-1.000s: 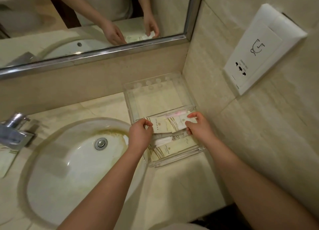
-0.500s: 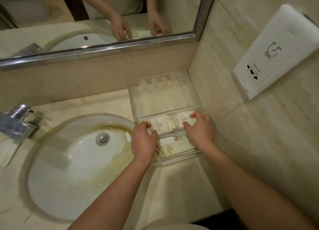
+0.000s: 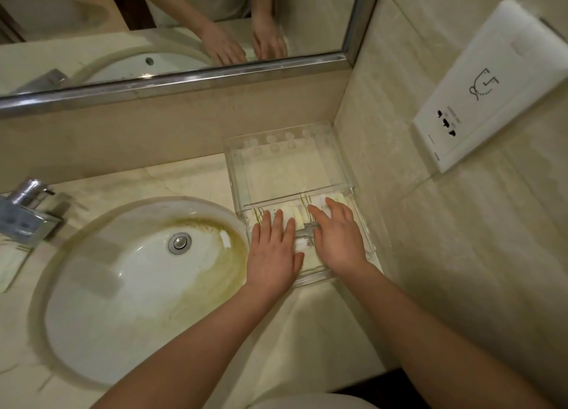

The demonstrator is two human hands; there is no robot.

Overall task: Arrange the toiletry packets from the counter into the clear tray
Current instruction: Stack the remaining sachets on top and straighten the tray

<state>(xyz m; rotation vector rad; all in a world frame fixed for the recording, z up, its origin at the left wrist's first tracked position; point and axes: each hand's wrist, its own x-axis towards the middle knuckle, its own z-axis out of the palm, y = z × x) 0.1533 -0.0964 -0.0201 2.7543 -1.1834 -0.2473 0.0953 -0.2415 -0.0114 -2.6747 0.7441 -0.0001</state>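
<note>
Chrome tap (image 3: 27,212) at far left, stained white basin (image 3: 138,285) beside it. Left hand (image 3: 272,249) lies flat, fingers straight, on the toiletry packets (image 3: 298,213). Right hand (image 3: 338,242) does the same just beside it, gripping nothing. The packets sit in the near compartment of the clear tray (image 3: 233,175), in the counter corner. White socket plate (image 3: 491,86) on the right wall.

Packets (image 3: 295,214) in tray's (image 3: 233,175) near compartment, right of sink (image 3: 92,316).
</note>
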